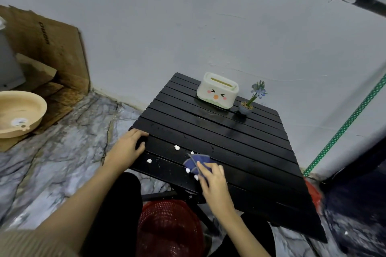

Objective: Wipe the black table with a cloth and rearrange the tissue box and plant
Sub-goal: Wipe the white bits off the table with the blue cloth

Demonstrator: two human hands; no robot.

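A black slatted table [229,137] stands against the wall. My right hand [213,181] presses a blue-grey cloth [196,161] on the table's near part. Several small white crumbs [177,147] lie around the cloth. My left hand [127,148] grips the table's near left corner. At the far edge sits a white tissue box [217,91] with a cartoon face. Right of the box stands a small potted plant [248,104] with blue flowers.
A red mesh basket [169,227] stands on the floor under the table's near edge. A beige basin [18,112] and cardboard boxes [52,52] are on the left. The floor is marbled. A dark object [359,204] lies at the right.
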